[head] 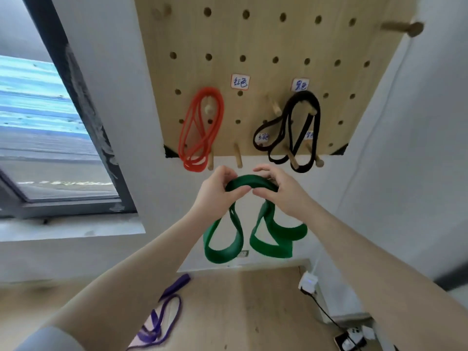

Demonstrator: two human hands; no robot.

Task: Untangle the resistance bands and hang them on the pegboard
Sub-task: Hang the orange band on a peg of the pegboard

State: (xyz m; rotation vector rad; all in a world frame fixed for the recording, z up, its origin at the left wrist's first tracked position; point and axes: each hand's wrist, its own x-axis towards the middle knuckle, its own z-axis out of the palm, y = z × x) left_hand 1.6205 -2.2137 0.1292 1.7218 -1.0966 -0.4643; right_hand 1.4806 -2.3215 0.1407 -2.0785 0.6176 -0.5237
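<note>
Left hand and right hand: fingers clamped on the top of the green resistance band, held just below the pegboard. Hung on pegboard pegs: red band, black band. White labels above carry handwritten characters, too blurred to read. Purple band lies on the floor below.

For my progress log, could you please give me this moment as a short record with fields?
hung: red band and black band, each on pegs of the pegboard
in hand: green band, held at its top by left hand and right hand, loops dangling
waiting: purple band on the floor
free peg: bottom row peg
</note>
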